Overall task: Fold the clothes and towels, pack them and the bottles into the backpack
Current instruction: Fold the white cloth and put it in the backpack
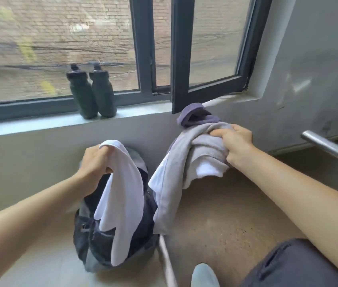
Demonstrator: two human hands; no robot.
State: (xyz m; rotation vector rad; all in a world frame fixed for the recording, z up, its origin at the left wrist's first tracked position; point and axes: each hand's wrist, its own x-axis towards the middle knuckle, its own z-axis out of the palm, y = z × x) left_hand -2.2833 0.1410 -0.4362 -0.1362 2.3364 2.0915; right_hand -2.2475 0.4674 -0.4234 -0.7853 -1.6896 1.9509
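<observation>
My left hand (94,162) grips a white towel (122,204) that hangs down in front of the dark backpack (93,241) on the floor below the window. My right hand (234,145) grips a bunch of grey cloth (176,183) with a white piece in it, held up to the right of the backpack. A purple garment (195,114) sits bunched just behind that cloth near the sill. Two dark green bottles (92,94) stand upright side by side on the windowsill (40,123).
An open dark window frame (181,59) juts inward above the purple garment. A metal rail (329,148) crosses at the right. My knee in dark shorts (292,266) and a pale shoe (204,275) are at the bottom. The brown floor (226,214) lies to the right.
</observation>
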